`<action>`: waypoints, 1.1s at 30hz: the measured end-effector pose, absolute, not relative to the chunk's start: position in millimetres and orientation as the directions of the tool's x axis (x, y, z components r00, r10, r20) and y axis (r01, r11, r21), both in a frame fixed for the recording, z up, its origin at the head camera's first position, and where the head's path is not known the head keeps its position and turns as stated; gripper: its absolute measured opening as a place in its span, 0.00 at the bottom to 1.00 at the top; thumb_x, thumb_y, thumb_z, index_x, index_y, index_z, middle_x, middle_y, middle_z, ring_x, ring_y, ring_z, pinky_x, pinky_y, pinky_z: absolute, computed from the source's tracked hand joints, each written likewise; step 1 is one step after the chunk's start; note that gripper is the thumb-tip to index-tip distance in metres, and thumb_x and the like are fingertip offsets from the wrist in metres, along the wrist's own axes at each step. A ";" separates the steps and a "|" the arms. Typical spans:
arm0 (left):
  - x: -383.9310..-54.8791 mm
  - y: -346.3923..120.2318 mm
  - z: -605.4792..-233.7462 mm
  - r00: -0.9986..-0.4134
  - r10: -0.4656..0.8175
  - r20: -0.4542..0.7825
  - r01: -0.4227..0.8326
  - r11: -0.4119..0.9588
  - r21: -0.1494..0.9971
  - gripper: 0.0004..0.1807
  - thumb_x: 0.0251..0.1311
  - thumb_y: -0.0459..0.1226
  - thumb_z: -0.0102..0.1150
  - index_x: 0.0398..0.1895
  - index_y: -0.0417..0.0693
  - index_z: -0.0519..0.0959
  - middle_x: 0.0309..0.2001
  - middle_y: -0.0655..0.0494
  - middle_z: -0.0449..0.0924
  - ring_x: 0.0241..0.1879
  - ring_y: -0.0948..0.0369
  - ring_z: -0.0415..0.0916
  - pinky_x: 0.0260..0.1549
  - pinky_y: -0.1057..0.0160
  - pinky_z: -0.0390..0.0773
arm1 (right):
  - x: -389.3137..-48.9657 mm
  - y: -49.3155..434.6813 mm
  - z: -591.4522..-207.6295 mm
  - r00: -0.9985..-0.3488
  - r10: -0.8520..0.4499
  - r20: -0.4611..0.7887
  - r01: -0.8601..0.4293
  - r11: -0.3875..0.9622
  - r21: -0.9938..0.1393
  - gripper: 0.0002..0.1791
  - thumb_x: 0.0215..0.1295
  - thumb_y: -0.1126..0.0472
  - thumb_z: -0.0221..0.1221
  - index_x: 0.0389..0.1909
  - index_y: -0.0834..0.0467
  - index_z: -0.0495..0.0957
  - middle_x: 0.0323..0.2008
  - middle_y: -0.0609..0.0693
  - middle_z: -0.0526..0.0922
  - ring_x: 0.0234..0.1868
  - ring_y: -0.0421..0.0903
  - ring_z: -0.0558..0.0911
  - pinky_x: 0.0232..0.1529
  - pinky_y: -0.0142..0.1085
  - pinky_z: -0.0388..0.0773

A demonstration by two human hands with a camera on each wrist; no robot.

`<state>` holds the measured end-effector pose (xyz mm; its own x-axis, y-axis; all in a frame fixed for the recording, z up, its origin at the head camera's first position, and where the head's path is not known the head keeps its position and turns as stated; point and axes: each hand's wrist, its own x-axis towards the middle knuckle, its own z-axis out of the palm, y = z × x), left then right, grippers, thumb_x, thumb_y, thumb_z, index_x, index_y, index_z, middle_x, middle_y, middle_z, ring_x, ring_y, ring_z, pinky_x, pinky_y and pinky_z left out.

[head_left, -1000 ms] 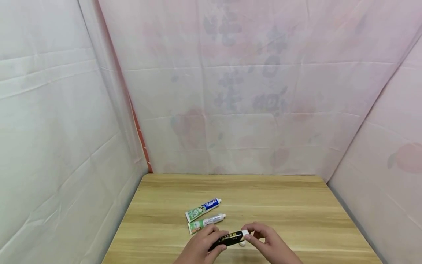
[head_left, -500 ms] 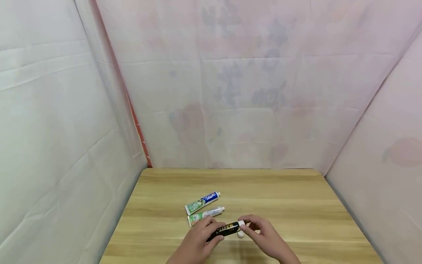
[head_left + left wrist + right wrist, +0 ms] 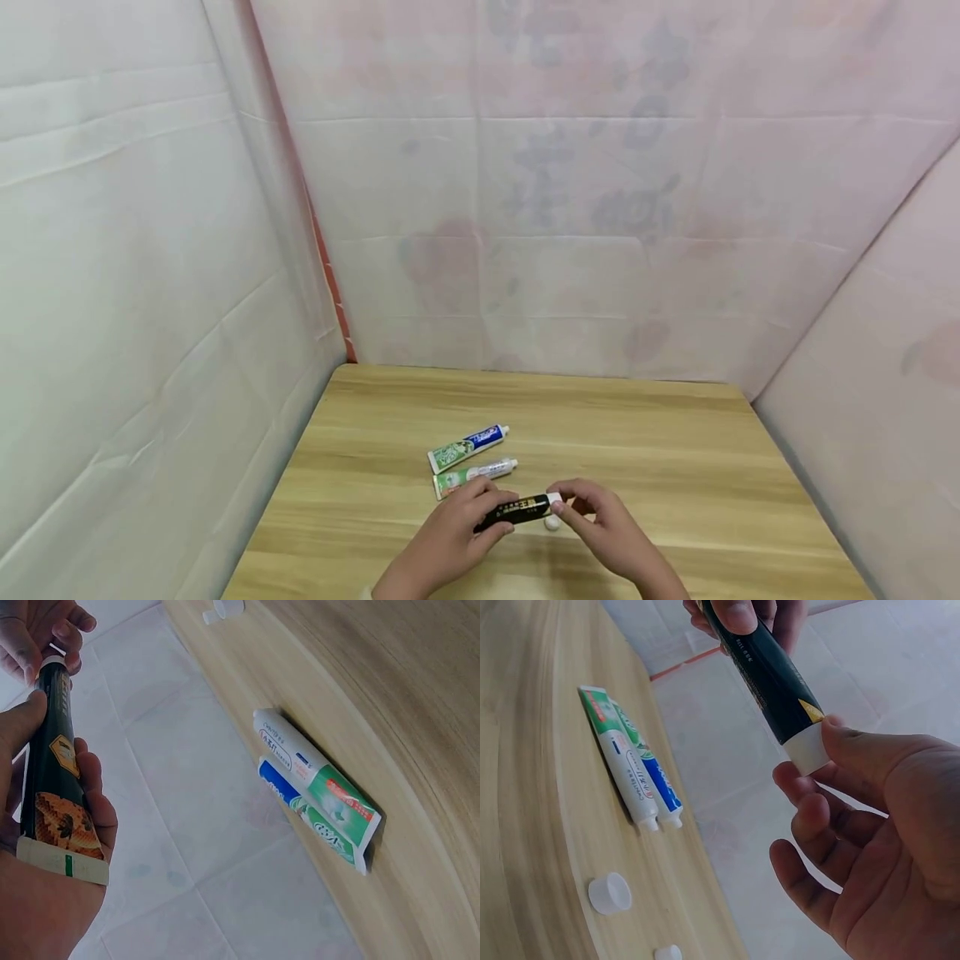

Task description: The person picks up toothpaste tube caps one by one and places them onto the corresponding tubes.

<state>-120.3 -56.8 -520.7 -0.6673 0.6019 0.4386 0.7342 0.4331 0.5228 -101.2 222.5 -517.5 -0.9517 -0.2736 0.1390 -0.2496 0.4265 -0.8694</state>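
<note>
My left hand [image 3: 453,533] grips a black toothpaste tube [image 3: 528,508] around its body, above the table. In the left wrist view, the tube's flat crimped end [image 3: 64,860] lies against the palm side. My right hand [image 3: 603,529] pinches the white cap [image 3: 808,750] at the tube's other end between thumb and index finger. The cap sits on the tube. Beyond the left hand lie a green and white toothpaste tube [image 3: 622,765] and a green and blue one [image 3: 656,776], side by side; both show bare nozzles.
Two loose white caps lie on the wooden table [image 3: 675,467], a larger cap [image 3: 610,892] and a smaller cap [image 3: 668,952]. White sheeting [image 3: 570,292] with faint prints walls the table at the back and both sides.
Both hands keep hold of the black tube and its cap, with only slight shifts. The head view has tilted a little, moving the whole scene. The two lying tubes stay put.
</note>
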 end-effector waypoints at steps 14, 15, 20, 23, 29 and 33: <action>-121.6 -60.0 -530.8 -0.685 0.603 0.408 0.719 0.469 0.513 0.17 0.72 0.49 0.65 0.60 0.56 0.85 0.47 0.66 0.80 0.41 0.72 0.72 0.41 0.71 0.76 | -100.6 214.8 -519.8 -0.960 -0.277 -0.025 -0.106 0.446 -0.889 0.13 0.80 0.51 0.60 0.54 0.54 0.84 0.44 0.54 0.86 0.28 0.35 0.77 0.30 0.32 0.75; -122.6 -60.5 -532.3 -0.684 0.600 0.414 0.721 0.471 0.508 0.18 0.72 0.48 0.66 0.60 0.56 0.85 0.47 0.65 0.81 0.42 0.71 0.73 0.42 0.70 0.77 | -100.3 214.6 -520.2 -0.961 -0.276 -0.024 -0.106 0.447 -0.888 0.14 0.79 0.51 0.60 0.55 0.54 0.84 0.44 0.54 0.86 0.28 0.35 0.78 0.30 0.32 0.76; -128.0 -64.9 -541.2 -0.708 0.578 0.406 0.700 0.498 0.512 0.18 0.69 0.45 0.70 0.58 0.50 0.86 0.49 0.62 0.83 0.47 0.67 0.78 0.48 0.63 0.81 | -101.3 217.8 -522.9 -0.974 -0.224 -0.017 -0.091 0.462 -0.882 0.18 0.78 0.52 0.62 0.61 0.57 0.83 0.47 0.54 0.86 0.31 0.38 0.82 0.31 0.33 0.79; -130.8 -68.5 -547.3 -0.735 0.563 0.377 0.671 0.530 0.518 0.18 0.67 0.43 0.72 0.56 0.47 0.86 0.48 0.60 0.82 0.47 0.65 0.78 0.49 0.61 0.81 | -102.6 224.0 -525.6 -0.987 -0.157 -0.027 -0.054 0.492 -0.869 0.17 0.77 0.53 0.63 0.59 0.57 0.83 0.46 0.52 0.86 0.30 0.40 0.82 0.30 0.33 0.78; -136.0 -74.0 -560.9 -0.769 0.545 0.334 0.631 0.563 0.534 0.17 0.64 0.40 0.74 0.55 0.48 0.86 0.46 0.58 0.81 0.46 0.65 0.76 0.48 0.60 0.80 | -105.9 238.9 -534.8 -1.000 0.001 -0.019 0.017 0.544 -0.839 0.12 0.74 0.58 0.67 0.54 0.54 0.85 0.44 0.48 0.86 0.29 0.41 0.79 0.29 0.33 0.77; -140.0 -74.9 -569.9 -0.781 0.542 0.311 0.614 0.570 0.546 0.17 0.63 0.38 0.75 0.55 0.48 0.86 0.47 0.58 0.82 0.47 0.64 0.77 0.50 0.58 0.80 | -110.9 246.7 -540.2 -0.998 0.059 0.015 0.022 0.584 -0.812 0.12 0.72 0.57 0.68 0.53 0.55 0.86 0.45 0.49 0.86 0.32 0.40 0.79 0.33 0.32 0.78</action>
